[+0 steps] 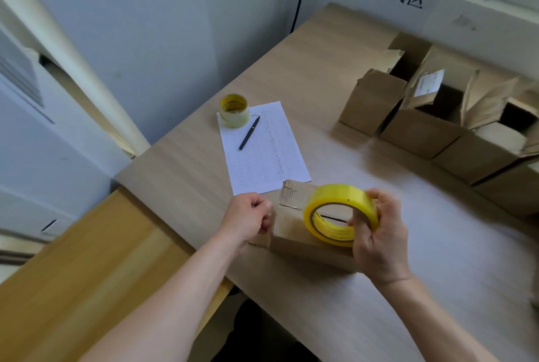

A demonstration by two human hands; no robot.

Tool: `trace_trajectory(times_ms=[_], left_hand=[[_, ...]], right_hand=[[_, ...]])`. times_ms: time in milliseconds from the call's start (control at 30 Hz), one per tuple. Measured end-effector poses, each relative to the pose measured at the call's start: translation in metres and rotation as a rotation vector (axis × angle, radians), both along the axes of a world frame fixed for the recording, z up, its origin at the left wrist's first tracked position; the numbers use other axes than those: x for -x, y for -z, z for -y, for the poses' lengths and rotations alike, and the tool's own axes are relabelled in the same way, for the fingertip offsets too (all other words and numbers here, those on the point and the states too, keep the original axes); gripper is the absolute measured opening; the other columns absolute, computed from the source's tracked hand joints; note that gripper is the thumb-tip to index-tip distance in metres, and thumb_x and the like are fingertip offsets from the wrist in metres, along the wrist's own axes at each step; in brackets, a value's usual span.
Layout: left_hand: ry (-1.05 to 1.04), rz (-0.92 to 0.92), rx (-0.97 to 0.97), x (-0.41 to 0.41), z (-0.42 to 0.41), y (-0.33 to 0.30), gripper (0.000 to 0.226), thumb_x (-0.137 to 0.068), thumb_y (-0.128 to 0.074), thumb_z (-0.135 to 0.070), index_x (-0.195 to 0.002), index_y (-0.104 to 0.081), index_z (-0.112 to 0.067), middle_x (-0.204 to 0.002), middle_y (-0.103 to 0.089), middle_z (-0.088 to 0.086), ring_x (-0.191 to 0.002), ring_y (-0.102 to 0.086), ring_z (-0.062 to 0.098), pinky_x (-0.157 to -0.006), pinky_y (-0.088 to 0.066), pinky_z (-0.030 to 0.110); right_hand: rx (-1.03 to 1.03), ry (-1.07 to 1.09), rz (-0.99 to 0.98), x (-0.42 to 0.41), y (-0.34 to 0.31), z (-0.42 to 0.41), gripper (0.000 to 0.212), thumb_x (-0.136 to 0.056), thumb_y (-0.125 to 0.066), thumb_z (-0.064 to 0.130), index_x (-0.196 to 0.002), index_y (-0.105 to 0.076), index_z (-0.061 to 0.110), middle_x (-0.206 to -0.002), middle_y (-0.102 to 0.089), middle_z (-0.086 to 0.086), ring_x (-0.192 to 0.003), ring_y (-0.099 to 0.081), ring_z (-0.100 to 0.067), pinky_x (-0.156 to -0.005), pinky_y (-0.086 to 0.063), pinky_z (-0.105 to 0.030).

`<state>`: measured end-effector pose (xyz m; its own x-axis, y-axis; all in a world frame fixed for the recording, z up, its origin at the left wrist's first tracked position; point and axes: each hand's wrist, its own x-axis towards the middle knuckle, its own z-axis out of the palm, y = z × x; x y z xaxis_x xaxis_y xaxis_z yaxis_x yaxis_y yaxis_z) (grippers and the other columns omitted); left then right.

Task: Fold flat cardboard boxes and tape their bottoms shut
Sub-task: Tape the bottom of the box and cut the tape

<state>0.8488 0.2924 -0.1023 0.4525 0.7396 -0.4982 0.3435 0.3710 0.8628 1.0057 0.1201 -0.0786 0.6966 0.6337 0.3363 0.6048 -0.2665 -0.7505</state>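
A small brown cardboard box (294, 216) stands near the table's front edge with its closed flaps facing up. My right hand (379, 239) grips a yellow tape roll (339, 214) upright over the box top, fingers through its core. My left hand (248, 216) is curled at the box's left side, fingertips pinched together close to the left edge; any tape end between them is too faint to see.
A second tape roll (234, 111) and a black pen (249, 132) lie on a lined sheet of paper (265, 154) behind the box. Several folded open-topped boxes (431, 128) line the table's right side. A lower wooden surface (87, 259) adjoins the table (437, 274) at left.
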Motion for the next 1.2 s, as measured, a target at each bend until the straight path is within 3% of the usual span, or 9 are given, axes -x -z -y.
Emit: trace_trajectory(times_ms=[133, 467, 533, 600, 700, 833, 1000, 1100, 1200], left_hand=[[-0.032, -0.055, -0.027, -0.009, 0.014, 0.008, 0.026, -0.095, -0.056, -0.011, -0.071, -0.060, -0.003, -0.061, -0.055, 0.007, -0.056, -0.051, 0.019, -0.059, -0.047, 0.034], [0.040, -0.266, -0.271, -0.015, 0.020, 0.005, 0.030, -0.095, -0.051, -0.018, -0.065, -0.052, -0.014, -0.059, -0.050, -0.003, -0.064, -0.048, 0.021, -0.058, -0.036, 0.031], [0.005, -0.284, -0.252, -0.015, 0.017, 0.004, 0.006, -0.094, -0.053, -0.019, -0.090, -0.057, -0.022, -0.076, -0.059, -0.006, -0.076, -0.057, 0.017, -0.064, -0.040, 0.028], [-0.082, -0.209, -0.247, -0.014, 0.014, 0.001, 0.032, -0.093, -0.055, -0.020, -0.123, -0.053, -0.029, -0.101, -0.062, -0.008, -0.093, -0.060, 0.010, -0.076, -0.042, 0.024], [0.022, 0.063, -0.308, -0.026, 0.022, -0.003, 0.035, -0.101, -0.049, -0.026, -0.134, -0.055, -0.032, -0.134, -0.055, -0.013, -0.124, -0.050, -0.001, -0.104, -0.039, 0.020], [0.152, 0.153, -0.308, -0.031, 0.032, 0.006, 0.028, -0.105, -0.040, -0.028, -0.126, -0.055, -0.040, -0.145, -0.050, -0.008, -0.142, -0.033, 0.006, -0.121, -0.024, 0.037], [0.128, 0.177, -0.308, -0.033, 0.032, 0.008, 0.028, -0.105, -0.034, -0.036, -0.114, -0.055, -0.052, -0.139, -0.054, -0.017, -0.138, -0.036, 0.000, -0.119, -0.024, 0.027], [0.124, 0.193, -0.305, -0.033, 0.034, 0.009, 0.027, -0.105, -0.035, -0.037, -0.113, -0.056, -0.050, -0.129, -0.053, -0.030, -0.132, -0.040, -0.009, -0.112, -0.027, 0.012], [0.120, 0.186, -0.320, -0.034, 0.036, 0.007, 0.027, -0.105, -0.036, -0.034, -0.114, -0.056, -0.049, -0.128, -0.052, -0.030, -0.125, -0.041, -0.018, -0.102, -0.027, 0.000]], right_hand=[[0.003, -0.046, 0.082, 0.003, -0.004, 0.001, 0.035, -0.084, -0.051, 0.039, -0.116, -0.044, 0.027, -0.096, -0.056, 0.000, -0.072, -0.053, -0.025, -0.067, -0.034, -0.023], [0.119, -0.039, 0.087, 0.003, -0.003, 0.004, 0.049, -0.076, -0.063, 0.030, -0.119, -0.039, 0.030, -0.094, -0.064, -0.008, -0.078, -0.061, -0.036, -0.066, -0.050, -0.040], [0.145, -0.032, 0.081, 0.003, -0.002, 0.005, 0.044, -0.077, -0.057, 0.041, -0.116, -0.041, 0.031, -0.093, -0.064, -0.007, -0.078, -0.061, -0.035, -0.067, -0.047, -0.035], [0.152, -0.029, 0.078, 0.005, -0.002, 0.005, 0.043, -0.077, -0.052, 0.047, -0.114, -0.042, 0.030, -0.093, -0.062, -0.006, -0.076, -0.060, -0.035, -0.066, -0.043, -0.032], [0.191, -0.009, 0.061, 0.005, -0.004, 0.004, 0.040, -0.077, -0.054, 0.047, -0.112, -0.043, 0.031, -0.093, -0.060, -0.004, -0.076, -0.059, -0.034, -0.067, -0.041, -0.031], [0.176, 0.001, -0.185, 0.003, -0.018, -0.004, 0.022, -0.082, -0.074, 0.028, -0.093, -0.055, 0.024, -0.086, -0.064, -0.001, -0.083, -0.060, -0.028, -0.070, -0.048, -0.039], [0.002, -0.237, -0.724, -0.043, -0.075, 0.007, 0.012, -0.067, -0.072, 0.010, -0.076, -0.064, 0.012, -0.061, -0.061, -0.010, -0.053, -0.057, -0.017, -0.049, -0.042, -0.021], [0.295, -0.262, -0.283, -0.073, -0.092, 0.033, 0.027, -0.077, -0.056, 0.039, -0.074, -0.065, 0.014, -0.060, -0.055, -0.005, -0.057, -0.049, -0.019, -0.052, -0.042, -0.031], [0.531, -0.105, 0.230, -0.071, -0.088, 0.048, 0.028, -0.079, -0.047, 0.041, -0.073, -0.066, 0.021, -0.059, -0.059, -0.001, -0.060, -0.053, -0.030, -0.056, -0.048, -0.040]])
